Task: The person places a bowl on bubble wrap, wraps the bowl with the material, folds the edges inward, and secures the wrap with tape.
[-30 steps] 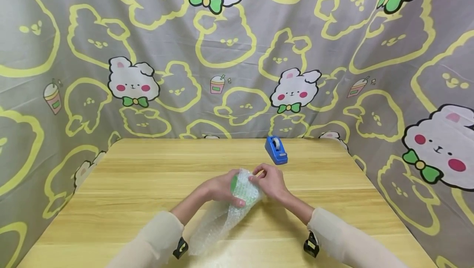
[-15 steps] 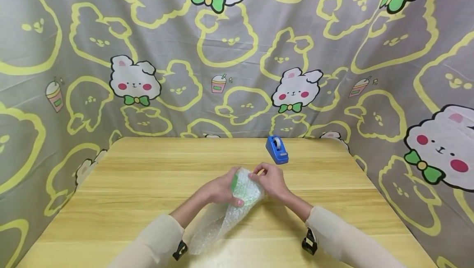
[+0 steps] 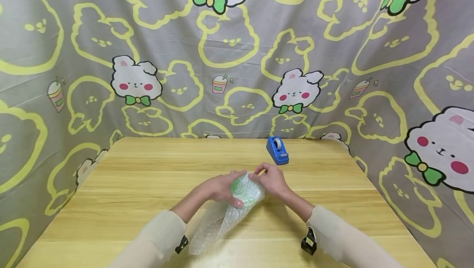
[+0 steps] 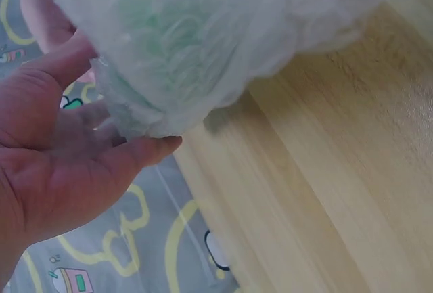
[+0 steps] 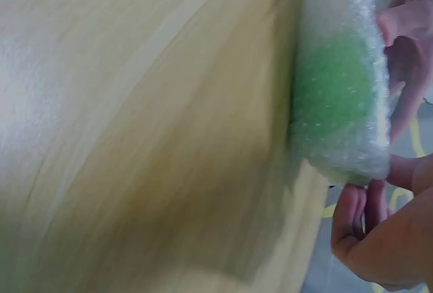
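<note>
Patterned curtain hangs beyond the left end of the wooden table. The table's left edge is well apart from the left hand, with a broad stretch of wood surface between. A pale left sleeve reaches in from the near side, a black wrist unit at its cuff.

The left hand grips a bundle of bubble wrap from its left side, fingers on the far part and thumb on the near part. A loose length of the wrap trails from below that thumb towards the near side, between the forearms. A green item lies inside the bundle, directly against the left hand's inner side; it shows green through the film, its full shape obscured by the wrap.

The right hand pinches the upper right margin of the wrap between thumb and bent fingers. The bundle therefore sits between both hands, touching each. Just beyond the right hand, near the far table edge, stands a blue tape dispenser, apart from the fingers.

Further right are a second black wrist unit and the right sleeve. Wood surface extends from the right hand to the right table edge, well apart.
</note>
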A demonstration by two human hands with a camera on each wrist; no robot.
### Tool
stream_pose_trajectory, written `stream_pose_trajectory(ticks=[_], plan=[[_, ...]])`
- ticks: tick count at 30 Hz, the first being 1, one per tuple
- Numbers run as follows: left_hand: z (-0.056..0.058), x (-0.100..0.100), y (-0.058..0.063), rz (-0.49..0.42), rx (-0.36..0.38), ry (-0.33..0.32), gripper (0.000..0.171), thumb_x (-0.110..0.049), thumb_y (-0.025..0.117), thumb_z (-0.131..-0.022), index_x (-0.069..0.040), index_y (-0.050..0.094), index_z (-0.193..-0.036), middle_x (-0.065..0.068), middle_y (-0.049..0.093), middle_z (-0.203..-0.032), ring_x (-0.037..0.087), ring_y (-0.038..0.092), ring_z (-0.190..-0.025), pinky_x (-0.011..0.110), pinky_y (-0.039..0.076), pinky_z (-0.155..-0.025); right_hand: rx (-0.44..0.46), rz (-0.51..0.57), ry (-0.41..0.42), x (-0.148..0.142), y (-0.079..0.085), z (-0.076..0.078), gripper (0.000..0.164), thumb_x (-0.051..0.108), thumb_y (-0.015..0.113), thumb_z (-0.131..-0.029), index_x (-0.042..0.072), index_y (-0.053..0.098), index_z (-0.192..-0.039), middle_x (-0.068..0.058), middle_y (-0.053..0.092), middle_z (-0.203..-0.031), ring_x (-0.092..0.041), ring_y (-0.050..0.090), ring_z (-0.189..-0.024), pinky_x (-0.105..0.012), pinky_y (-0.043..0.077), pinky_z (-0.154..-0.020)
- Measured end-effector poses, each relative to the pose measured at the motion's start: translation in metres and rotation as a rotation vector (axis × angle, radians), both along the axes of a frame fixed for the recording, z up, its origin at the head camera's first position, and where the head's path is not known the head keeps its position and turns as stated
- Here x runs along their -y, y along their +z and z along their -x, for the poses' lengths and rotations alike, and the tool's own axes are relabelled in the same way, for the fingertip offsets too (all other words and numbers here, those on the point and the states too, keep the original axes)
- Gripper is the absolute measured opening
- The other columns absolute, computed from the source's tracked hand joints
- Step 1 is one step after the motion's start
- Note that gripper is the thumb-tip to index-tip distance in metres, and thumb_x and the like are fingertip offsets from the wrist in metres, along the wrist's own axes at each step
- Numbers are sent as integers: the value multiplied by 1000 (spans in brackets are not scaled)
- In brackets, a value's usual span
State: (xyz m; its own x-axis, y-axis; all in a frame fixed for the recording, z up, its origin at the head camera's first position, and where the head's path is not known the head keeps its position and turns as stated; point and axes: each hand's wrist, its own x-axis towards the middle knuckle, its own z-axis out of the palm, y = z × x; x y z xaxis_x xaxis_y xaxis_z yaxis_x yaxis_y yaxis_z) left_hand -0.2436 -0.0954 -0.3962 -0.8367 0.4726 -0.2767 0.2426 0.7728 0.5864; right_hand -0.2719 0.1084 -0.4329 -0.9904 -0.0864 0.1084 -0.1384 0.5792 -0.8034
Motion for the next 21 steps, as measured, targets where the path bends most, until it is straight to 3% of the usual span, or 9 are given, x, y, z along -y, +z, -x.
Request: stream_pose_trajectory(ticks=[4,7,10,13,17,21], plan=[[1,-1,1,43,6,-14,103,-37,85,-80,-23,25,-163,19,24,-167,41,33,-149,58,32,-118,-62,-64,74,-3,5,-6,19,19,81,-86,6,70,-96,-5,62,-71,-14,55,-62,-25,44,-53],[2,-2,2,56,9,-24,102,-38,84,-80,-25,24,-163,19,23,-167,41,31,-150,58,31,-119,-97,-159,181,-8,13,-16,35,23,79,-89,6,68,-117,-12,72,-96,-23,66,-81,-34,54,-67],[3,-2,3,53,-5,-39,102,-36,85,-80,-25,25,-162,19,24,-167,42,31,-150,58,29,-120,-55,-256,298,-13,22,-26,57,34,78,-89,11,59,-137,-16,68,-127,-35,66,-111,-49,56,-86],[5,-1,3,47,-28,-54,101,-32,86,-79,-24,28,-162,21,25,-166,42,31,-150,57,29,-121,45,-312,388,-18,28,-33,77,42,80,-86,15,47,-151,-21,59,-141,-42,58,-126,-59,52,-97],[10,3,2,19,-43,-65,101,-27,88,-78,-22,31,-161,20,29,-165,41,33,-149,57,30,-120,127,-338,419,-18,29,-36,91,44,82,-84,17,36,-157,-27,56,-142,-42,58,-126,-58,52,-96],[17,7,0,-10,-56,-64,101,-24,90,-75,-21,34,-159,17,35,-163,41,39,-146,57,33,-118,136,-344,408,-13,25,-34,92,45,80,-85,20,32,-160,-28,59,-138,-40,62,-118,-52,56,-87]])
